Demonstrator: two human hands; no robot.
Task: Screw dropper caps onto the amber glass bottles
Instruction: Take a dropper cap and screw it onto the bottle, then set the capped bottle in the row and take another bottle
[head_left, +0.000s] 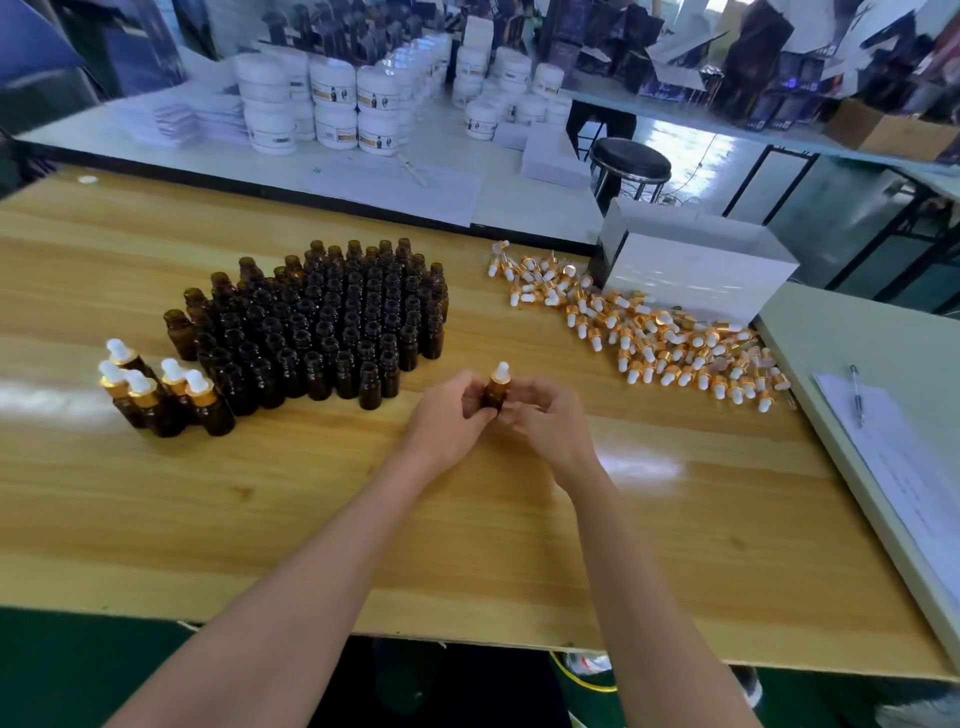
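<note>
Where bottles (332, 322) stand, wooden table (260, 493), jars (337, 104) behind

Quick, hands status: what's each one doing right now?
Left hand: fingers curled round the amber bottle, holding it.
Right hand: fingers curled on the same bottle, just under its dropper cap.

L grip (449, 415) + R grip (550, 421) close together, fingers curled inward; bare forearms fwd, angled inward.
</note>
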